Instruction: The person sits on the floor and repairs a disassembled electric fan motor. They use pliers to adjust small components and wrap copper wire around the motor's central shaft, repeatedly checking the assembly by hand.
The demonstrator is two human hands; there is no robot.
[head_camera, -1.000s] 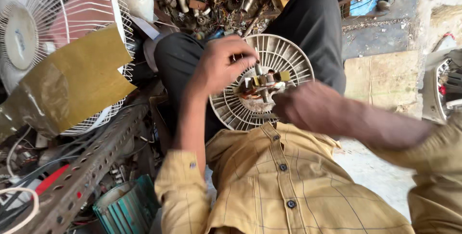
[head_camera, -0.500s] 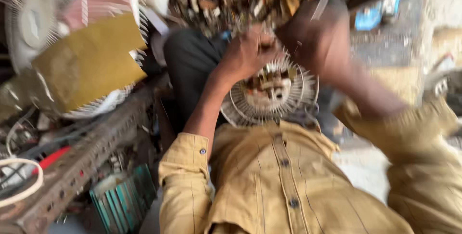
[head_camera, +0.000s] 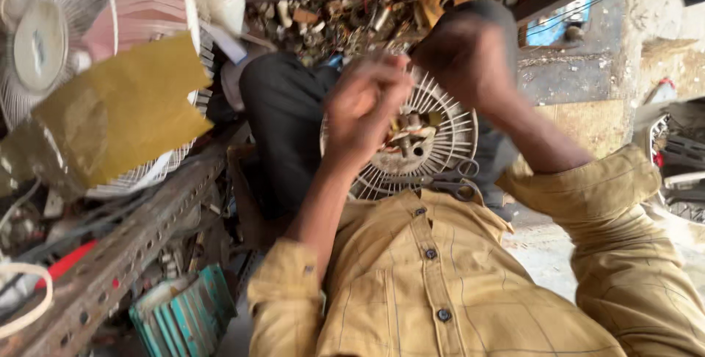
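On the person's lap lies a round white fan grille (head_camera: pixel 440 144), its motor hub (head_camera: pixel 407 136) facing up. Left hand (head_camera: pixel 363 111) hovers over the hub, fingers curled; whether they pinch anything, I cannot tell. Right hand (head_camera: pixel 463 56) is raised above the grille, blurred, grip unclear. Scissors (head_camera: pixel 448 181) rest on the grille's near edge. 1 standing fan (head_camera: pixel 44 41) sits well left.

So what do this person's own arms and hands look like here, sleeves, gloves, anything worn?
Both hands are bare: no gloves, and no rings or watch that I can make out, though the left hand and right hand are motion-blurred. Both arms wear a mustard-yellow long-sleeved shirt with a faint thin check. The left sleeve is rolled up near the elbow, and the right sleeve is pushed partway up the forearm.
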